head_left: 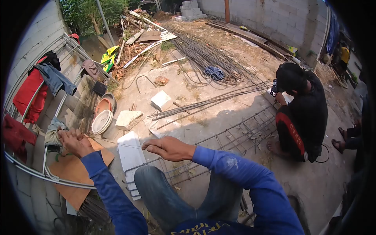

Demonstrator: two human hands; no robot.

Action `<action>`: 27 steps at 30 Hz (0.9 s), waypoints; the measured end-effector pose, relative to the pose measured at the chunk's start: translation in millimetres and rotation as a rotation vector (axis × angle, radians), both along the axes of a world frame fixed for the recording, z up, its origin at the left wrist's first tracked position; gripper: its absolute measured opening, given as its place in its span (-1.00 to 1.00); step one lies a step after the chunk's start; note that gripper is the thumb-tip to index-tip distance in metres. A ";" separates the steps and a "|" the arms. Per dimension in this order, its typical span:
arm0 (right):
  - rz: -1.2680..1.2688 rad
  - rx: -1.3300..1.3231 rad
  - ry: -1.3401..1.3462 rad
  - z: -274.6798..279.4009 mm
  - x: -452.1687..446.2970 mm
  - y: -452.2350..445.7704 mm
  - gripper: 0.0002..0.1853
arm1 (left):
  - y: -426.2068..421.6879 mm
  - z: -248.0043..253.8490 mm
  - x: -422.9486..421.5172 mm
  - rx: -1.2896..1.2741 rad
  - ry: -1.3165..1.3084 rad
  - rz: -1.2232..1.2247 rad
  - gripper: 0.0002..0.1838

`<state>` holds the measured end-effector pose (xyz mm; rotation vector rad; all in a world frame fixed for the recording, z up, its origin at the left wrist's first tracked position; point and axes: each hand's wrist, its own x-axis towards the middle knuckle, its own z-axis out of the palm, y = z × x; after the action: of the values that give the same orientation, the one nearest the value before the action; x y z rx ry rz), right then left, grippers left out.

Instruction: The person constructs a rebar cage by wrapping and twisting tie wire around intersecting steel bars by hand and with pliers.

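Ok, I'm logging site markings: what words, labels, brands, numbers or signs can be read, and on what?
None reads with certainty.
Yellow lettering on the blue shirt: blurred, cut off by the picture's edge.
Marks on the red trouser panel of the crouching person: too small to read.

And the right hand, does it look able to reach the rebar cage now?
Probably yes: the rebar cage lies near the right hand, nothing visibly blocking the way, though the thin wire stretched to the left hand may occupy it.
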<state>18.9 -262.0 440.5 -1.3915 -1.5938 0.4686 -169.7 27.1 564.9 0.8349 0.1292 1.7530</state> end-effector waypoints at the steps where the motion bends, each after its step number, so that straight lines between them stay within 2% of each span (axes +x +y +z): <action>1: -0.046 0.061 -0.065 2.2 -1.0 -1.1 -0.69 | 4.7 -3.0 -2.6 0.016 0.004 -0.032 -0.84; 4: -0.181 -0.123 -0.206 4.5 -3.1 4.5 -0.72 | 33.7 -10.0 -30.7 0.100 0.018 -0.141 -0.87; 5: -0.180 -0.091 -0.281 5.2 -2.6 15.2 -0.71 | 43.0 -1.6 -46.5 0.152 0.013 -0.196 -0.88; 6: -0.239 -0.091 -0.309 -5.5 -5.7 12.8 -0.70 | 42.6 3.6 -27.3 0.182 0.042 -0.323 -0.89; 9: -0.265 -0.003 -0.268 -23.2 -11.3 10.5 -0.72 | -11.6 6.6 5.1 0.341 0.088 -0.392 -0.90; 12: -0.270 0.129 -0.116 -6.9 -18.1 13.2 -0.74 | -149.3 -11.2 77.6 0.276 0.122 -0.283 -0.84; 14: -0.275 0.294 0.089 -4.9 -10.5 15.3 -0.78 | -164.8 -30.4 93.0 0.445 0.178 -0.222 -0.79; 15: -0.334 0.283 0.100 -5.4 1.6 12.5 -0.82 | -152.7 -32.0 90.6 0.479 0.221 -0.179 -0.71; 18: -0.543 0.316 -0.146 12.0 53.3 -9.6 -0.83 | -174.3 -21.2 104.7 0.337 0.371 -0.062 -0.72; 20: -0.523 0.155 -0.178 28.3 86.1 -36.2 -0.65 | -162.6 -22.0 113.0 0.413 0.475 -0.189 -0.75; 21: -0.457 0.082 -0.069 39.3 92.3 -51.5 -0.52 | -164.0 -26.6 117.7 0.430 0.474 -0.283 -0.77; 22: -0.406 0.129 -0.009 42.8 97.3 -59.1 -0.44 | -174.5 -34.0 123.6 0.444 0.475 -0.379 -0.78; 24: -0.313 0.221 0.024 55.1 100.9 -72.8 -0.58 | -207.6 -53.3 142.9 0.485 0.597 -0.421 -0.78; 25: -0.352 0.329 -0.088 56.4 106.1 -80.1 -0.66 | -224.6 -62.4 150.7 0.430 0.613 -0.499 -0.77; 27: -0.401 0.360 -0.234 53.4 118.4 -99.9 -0.75 | -242.7 -76.9 163.7 0.350 0.658 -0.630 -0.75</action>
<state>137.3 -361.9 493.9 -1.4692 -1.4380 -0.2178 -5.9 -215.6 488.1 1.5019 -0.0137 0.8753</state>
